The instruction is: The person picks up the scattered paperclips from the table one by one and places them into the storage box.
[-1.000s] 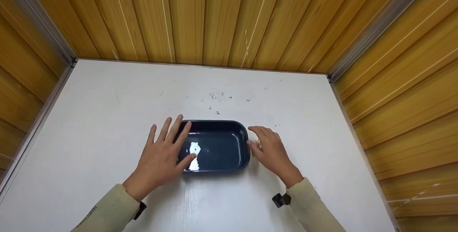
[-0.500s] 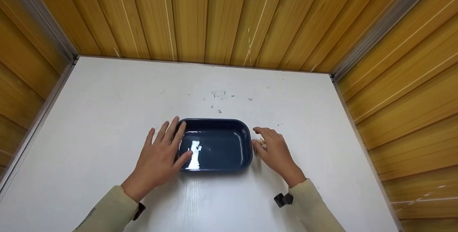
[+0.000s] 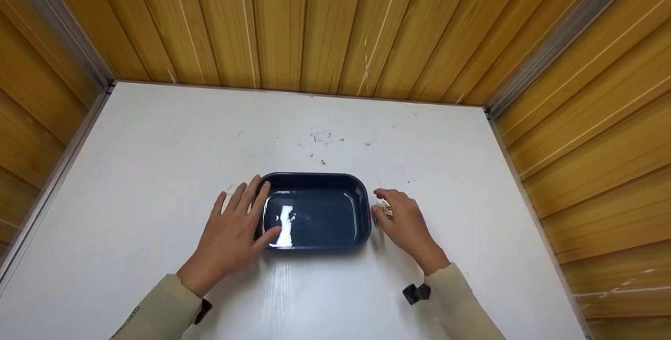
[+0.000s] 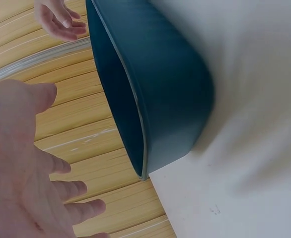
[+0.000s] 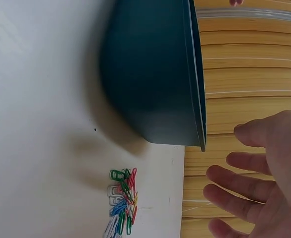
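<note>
A glossy dark-blue rectangular dish (image 3: 325, 222) sits on the white tabletop (image 3: 168, 172), likely for easy reach, between the left hand (image 3: 229, 232), whose empty fingers spread wide at its rim, and the right hand (image 3: 406, 225), whose loosely curved, empty fingers hover above multicoloured wire paper clips (image 5: 118, 208).

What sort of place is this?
Probably a small booth or partitioned work corner: a white table stands between wood-look walls on three sides, with grey strips at the corners. Its exact use isn't clear.
</note>
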Available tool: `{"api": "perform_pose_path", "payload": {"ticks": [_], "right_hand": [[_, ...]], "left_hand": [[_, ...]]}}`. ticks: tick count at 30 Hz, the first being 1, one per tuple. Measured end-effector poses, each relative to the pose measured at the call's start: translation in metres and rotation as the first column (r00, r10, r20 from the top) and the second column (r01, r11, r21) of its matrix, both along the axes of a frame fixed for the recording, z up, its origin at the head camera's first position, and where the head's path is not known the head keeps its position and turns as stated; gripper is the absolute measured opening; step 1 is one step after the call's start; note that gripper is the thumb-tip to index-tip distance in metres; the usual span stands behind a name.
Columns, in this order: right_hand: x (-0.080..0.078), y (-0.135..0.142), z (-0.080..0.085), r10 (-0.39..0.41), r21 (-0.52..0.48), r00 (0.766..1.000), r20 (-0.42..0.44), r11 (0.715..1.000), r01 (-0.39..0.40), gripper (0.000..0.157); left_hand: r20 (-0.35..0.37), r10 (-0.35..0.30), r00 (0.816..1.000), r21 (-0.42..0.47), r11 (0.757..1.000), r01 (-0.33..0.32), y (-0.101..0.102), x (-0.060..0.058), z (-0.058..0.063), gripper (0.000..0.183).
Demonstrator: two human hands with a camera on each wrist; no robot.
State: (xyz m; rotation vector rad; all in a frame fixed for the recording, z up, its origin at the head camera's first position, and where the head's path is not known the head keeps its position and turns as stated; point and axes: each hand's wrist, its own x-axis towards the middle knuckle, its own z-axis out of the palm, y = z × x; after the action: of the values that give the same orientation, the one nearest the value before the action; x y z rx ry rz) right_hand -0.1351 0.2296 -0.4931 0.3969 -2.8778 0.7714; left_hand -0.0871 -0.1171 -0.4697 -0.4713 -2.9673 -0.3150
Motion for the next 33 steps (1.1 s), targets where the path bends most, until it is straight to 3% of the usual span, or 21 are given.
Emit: {"api": "perform_pose_path", "payload": {"ticks": [12, 33], "right_hand": [[0.0, 0.006, -0.006, -0.012, 0.026, 0.999, -0.033, 1.0, 0.012, 0.029], [0.004, 0.014, -0.014, -0.077, 0.036, 0.996, 0.051, 0.997, 0.075, 0.028]], "left_hand": [[-0.023, -0.014, 1.0, 0.015, 1.0, 0.014, -0.001, -0.001, -0.009, 0.086], [0.018, -0.015, 1.0, 0.017, 1.0, 0.015, -0.002, 0.0, -0.022, 0.099]]}}
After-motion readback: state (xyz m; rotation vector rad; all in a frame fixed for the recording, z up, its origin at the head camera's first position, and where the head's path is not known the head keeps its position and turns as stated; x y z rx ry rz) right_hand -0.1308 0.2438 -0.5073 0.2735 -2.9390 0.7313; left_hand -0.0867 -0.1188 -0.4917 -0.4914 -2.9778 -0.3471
